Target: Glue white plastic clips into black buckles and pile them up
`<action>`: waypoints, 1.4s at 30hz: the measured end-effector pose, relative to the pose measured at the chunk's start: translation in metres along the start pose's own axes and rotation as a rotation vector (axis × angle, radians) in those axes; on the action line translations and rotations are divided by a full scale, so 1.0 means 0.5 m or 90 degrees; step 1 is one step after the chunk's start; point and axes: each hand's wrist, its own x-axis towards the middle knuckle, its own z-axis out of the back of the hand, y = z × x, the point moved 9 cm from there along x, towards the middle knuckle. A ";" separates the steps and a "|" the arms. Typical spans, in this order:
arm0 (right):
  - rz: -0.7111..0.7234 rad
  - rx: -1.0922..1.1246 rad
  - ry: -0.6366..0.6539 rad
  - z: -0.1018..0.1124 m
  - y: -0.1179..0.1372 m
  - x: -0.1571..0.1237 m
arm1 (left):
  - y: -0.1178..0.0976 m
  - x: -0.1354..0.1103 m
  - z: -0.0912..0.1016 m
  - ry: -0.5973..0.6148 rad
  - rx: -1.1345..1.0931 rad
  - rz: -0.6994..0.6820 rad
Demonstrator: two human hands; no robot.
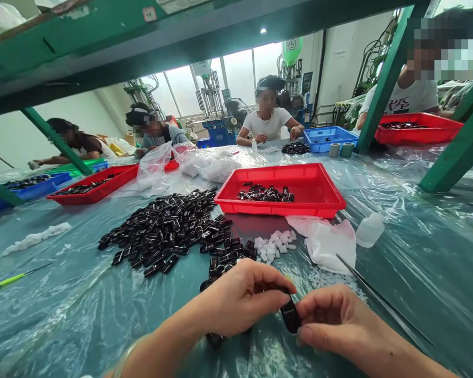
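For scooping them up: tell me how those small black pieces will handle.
The small black pieces look stiff; the piece between left hand and right hand shows no bend. Flat-sided, they probably won't roll, but glossy surfaces may slide.

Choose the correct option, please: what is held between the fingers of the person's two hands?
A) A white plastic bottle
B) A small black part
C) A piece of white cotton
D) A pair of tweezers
B. The left hand and the right hand pinch a small black part between their fingertips.
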 end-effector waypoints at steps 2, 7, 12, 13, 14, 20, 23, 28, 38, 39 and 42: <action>-0.015 0.026 -0.006 0.001 0.002 0.003 | 0.020 0.009 -0.002 -0.001 -0.111 0.018; -0.040 0.049 -0.003 -0.003 -0.001 0.007 | 0.077 0.023 -0.001 -0.050 -0.264 0.084; -0.047 0.045 0.008 -0.007 -0.005 0.009 | 0.102 0.029 -0.019 -0.055 -0.318 0.111; -0.042 0.050 0.012 -0.008 -0.004 0.009 | 0.104 0.028 -0.020 -0.063 -0.322 0.116; -0.037 0.053 0.017 -0.008 -0.004 0.010 | 0.106 0.027 -0.018 -0.076 -0.322 0.120; -0.023 0.064 0.059 -0.018 -0.009 0.015 | 0.105 0.020 -0.001 -0.150 -0.329 0.101; -0.040 0.076 0.054 -0.020 -0.016 0.018 | 0.107 0.020 0.000 -0.163 -0.333 0.102; -0.064 0.064 0.058 -0.024 -0.018 0.014 | 0.111 0.019 -0.004 -0.172 -0.330 0.117; -0.095 0.045 0.058 -0.024 -0.013 0.010 | 0.119 0.017 -0.006 -0.172 -0.335 0.138; -0.088 0.047 0.066 -0.025 -0.014 0.012 | 0.119 0.017 -0.007 -0.170 -0.333 0.138; -0.072 0.049 0.064 -0.023 -0.015 0.016 | 0.122 0.016 -0.008 -0.165 -0.325 0.141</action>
